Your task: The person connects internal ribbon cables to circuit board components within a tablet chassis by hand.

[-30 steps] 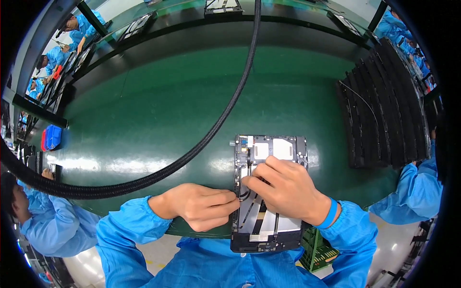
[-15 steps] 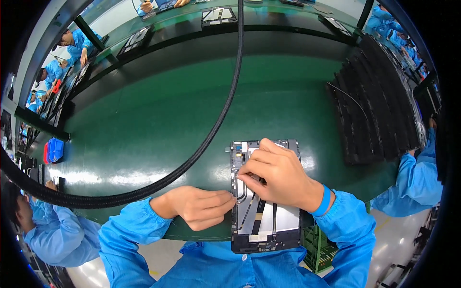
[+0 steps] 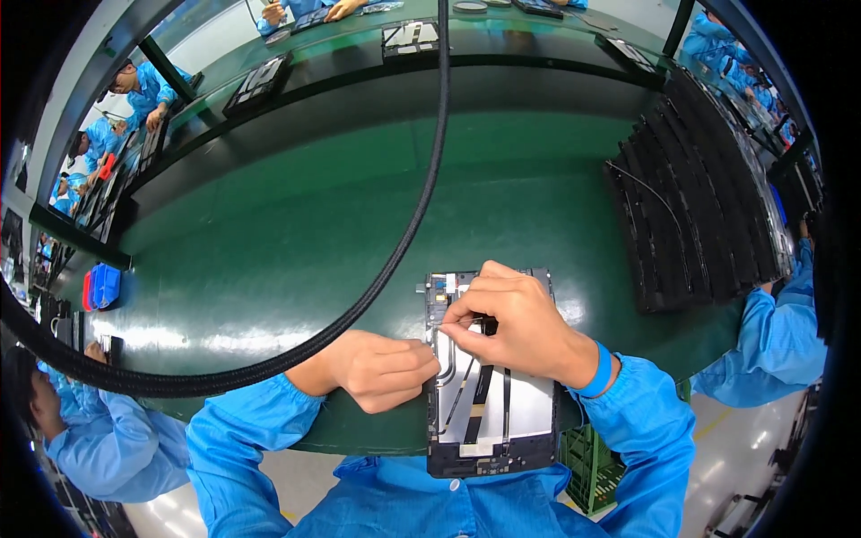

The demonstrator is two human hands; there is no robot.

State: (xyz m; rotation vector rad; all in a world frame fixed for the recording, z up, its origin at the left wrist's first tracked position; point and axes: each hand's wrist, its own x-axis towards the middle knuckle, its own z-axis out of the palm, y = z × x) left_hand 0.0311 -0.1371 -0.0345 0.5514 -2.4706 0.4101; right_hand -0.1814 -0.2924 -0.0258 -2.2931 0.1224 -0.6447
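Observation:
An opened tablet (image 3: 535, 408) with its silver-white inside and dark strips showing lies in front of me, its near end jutting past the table edge. Over its upper left part, my right hand (image 3: 511, 321) is closed in a pinch near the left rim. A thin dark line shows by those fingertips, but I cannot make out what is held. My left hand (image 3: 381, 369) is closed beside the tablet, its fingertips at the left rim. Whatever is between them is hidden. A blue band (image 3: 597, 369) circles my right wrist.
A thick black braided cable (image 3: 395, 255) arcs across the view above the green table (image 3: 296, 224). Black slotted trays (image 3: 691, 197) are stacked at the right. Blue and red bins (image 3: 104, 285) stand at the left. Across a raised ledge lie more opened tablets (image 3: 411, 39). Co-workers in blue sit around.
The whole view has shifted slightly. Both hands stay closed at the tablet's left rim, with only small shifts of the fingers.

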